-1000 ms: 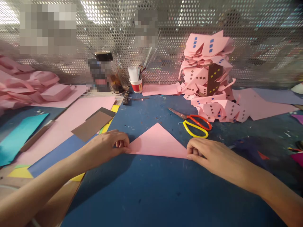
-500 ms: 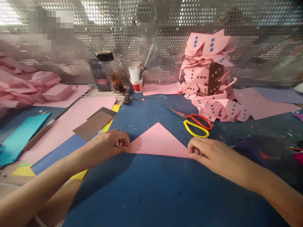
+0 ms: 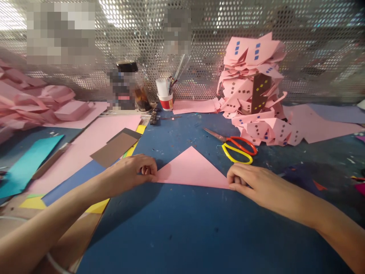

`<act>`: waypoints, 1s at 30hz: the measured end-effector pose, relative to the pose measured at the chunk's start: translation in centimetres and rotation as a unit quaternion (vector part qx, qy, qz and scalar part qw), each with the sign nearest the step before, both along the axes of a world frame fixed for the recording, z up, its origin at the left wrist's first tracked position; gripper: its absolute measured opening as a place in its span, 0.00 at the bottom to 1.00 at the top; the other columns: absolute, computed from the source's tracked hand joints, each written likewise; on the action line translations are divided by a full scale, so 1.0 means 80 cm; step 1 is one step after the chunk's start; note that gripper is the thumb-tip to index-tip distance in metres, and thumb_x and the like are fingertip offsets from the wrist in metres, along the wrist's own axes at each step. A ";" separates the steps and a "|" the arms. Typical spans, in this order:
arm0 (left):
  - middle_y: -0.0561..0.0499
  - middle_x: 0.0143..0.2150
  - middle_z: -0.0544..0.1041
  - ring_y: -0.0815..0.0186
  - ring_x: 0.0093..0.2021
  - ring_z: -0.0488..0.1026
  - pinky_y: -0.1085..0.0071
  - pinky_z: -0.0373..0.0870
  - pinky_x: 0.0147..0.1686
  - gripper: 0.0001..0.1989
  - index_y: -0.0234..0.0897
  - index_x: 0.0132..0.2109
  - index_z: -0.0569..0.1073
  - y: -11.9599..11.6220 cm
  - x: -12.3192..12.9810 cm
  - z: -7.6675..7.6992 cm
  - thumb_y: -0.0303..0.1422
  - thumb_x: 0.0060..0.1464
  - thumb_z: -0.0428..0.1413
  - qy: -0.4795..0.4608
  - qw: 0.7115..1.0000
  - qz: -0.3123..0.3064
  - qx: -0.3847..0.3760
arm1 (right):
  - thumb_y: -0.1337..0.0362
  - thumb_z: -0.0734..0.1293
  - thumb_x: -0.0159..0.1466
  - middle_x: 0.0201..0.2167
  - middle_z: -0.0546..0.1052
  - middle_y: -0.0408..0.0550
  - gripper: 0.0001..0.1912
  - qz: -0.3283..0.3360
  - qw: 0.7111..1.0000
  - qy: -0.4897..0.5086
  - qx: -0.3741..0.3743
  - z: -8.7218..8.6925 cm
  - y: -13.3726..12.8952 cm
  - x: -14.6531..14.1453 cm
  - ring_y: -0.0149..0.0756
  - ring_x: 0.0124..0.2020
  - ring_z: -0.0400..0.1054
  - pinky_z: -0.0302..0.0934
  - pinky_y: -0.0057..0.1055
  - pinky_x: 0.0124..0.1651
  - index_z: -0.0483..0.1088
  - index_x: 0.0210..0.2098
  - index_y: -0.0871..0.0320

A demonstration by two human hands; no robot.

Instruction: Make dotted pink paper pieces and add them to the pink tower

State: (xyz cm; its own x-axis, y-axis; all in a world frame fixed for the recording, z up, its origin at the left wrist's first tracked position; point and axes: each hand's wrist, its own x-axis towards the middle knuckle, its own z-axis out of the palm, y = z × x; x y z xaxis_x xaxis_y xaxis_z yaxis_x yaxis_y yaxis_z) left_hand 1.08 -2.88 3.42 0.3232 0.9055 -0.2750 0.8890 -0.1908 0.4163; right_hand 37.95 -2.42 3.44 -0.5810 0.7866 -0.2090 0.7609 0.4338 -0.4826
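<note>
A triangle of pink paper [image 3: 192, 169] lies on the blue table surface [image 3: 182, 228], its peak pointing away from me and its long straight edge toward me. My left hand [image 3: 138, 171] pinches the left corner between thumb and curled fingers. At the opposite corner, my right hand [image 3: 246, 179] grips the paper the same way. Both corner tips are hidden under the fingers. Just beyond my right hand rest scissors [image 3: 236, 146] with one red and one yellow handle, blades pointing to the far left.
Pink paper pieces with small coloured squares [image 3: 252, 83] are piled at the back right. Brown card [image 3: 115, 149], blue paper [image 3: 74, 180] and a turquoise sheet [image 3: 31, 163] lie to the left. A paper cup [image 3: 165, 102] stands before the perforated metal screen [image 3: 199, 23].
The view has shifted very slightly. Both hands stay on the same corners of the pink paper, which keeps its place on the table.
</note>
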 end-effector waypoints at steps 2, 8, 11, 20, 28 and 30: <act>0.52 0.34 0.75 0.62 0.36 0.71 0.69 0.65 0.37 0.10 0.42 0.34 0.75 0.000 -0.001 0.000 0.42 0.57 0.57 -0.010 1.000 -0.001 -0.004 | 0.61 0.61 0.69 0.34 0.74 0.41 0.07 0.003 1.000 0.003 -0.002 0.001 0.000 0.001 0.34 0.33 0.68 0.57 0.30 0.36 0.68 0.36 0.52; 0.52 0.34 0.75 0.63 0.34 0.71 0.69 0.66 0.37 0.10 0.42 0.34 0.75 0.001 -0.005 -0.001 0.42 0.56 0.57 -0.034 0.999 -0.010 -0.006 | 0.61 0.60 0.69 0.36 0.74 0.42 0.07 0.003 1.000 0.006 -0.009 -0.002 0.002 0.005 0.34 0.35 0.69 0.58 0.31 0.39 0.68 0.37 0.52; 0.52 0.34 0.75 0.64 0.34 0.70 0.69 0.66 0.37 0.09 0.42 0.34 0.76 0.002 -0.007 -0.002 0.41 0.57 0.57 -0.046 0.999 -0.011 -0.010 | 0.64 0.60 0.69 0.38 0.74 0.41 0.06 0.001 1.000 0.011 -0.026 -0.003 0.003 0.007 0.34 0.37 0.69 0.59 0.30 0.40 0.69 0.38 0.51; 0.53 0.34 0.76 0.65 0.35 0.70 0.72 0.65 0.35 0.08 0.42 0.35 0.76 0.005 -0.013 0.002 0.39 0.55 0.57 -0.064 0.997 -0.019 -0.040 | 0.65 0.59 0.69 0.39 0.74 0.41 0.07 0.007 0.999 0.022 -0.044 0.005 0.003 0.009 0.34 0.38 0.68 0.59 0.30 0.41 0.68 0.39 0.51; 0.54 0.34 0.76 0.66 0.36 0.71 0.72 0.66 0.38 0.05 0.43 0.36 0.77 0.008 -0.018 0.002 0.36 0.54 0.58 -0.072 0.996 -0.018 -0.056 | 0.66 0.59 0.67 0.39 0.74 0.42 0.08 0.011 0.998 0.027 -0.055 0.004 0.007 0.011 0.34 0.38 0.69 0.60 0.30 0.41 0.70 0.39 0.51; 0.54 0.34 0.77 0.66 0.36 0.72 0.72 0.66 0.38 0.04 0.43 0.36 0.77 0.008 -0.018 0.003 0.36 0.54 0.58 -0.070 0.995 -0.024 -0.063 | 0.66 0.59 0.68 0.39 0.74 0.41 0.08 0.016 0.998 0.028 -0.054 0.004 0.008 0.011 0.34 0.38 0.69 0.60 0.30 0.41 0.70 0.40 0.51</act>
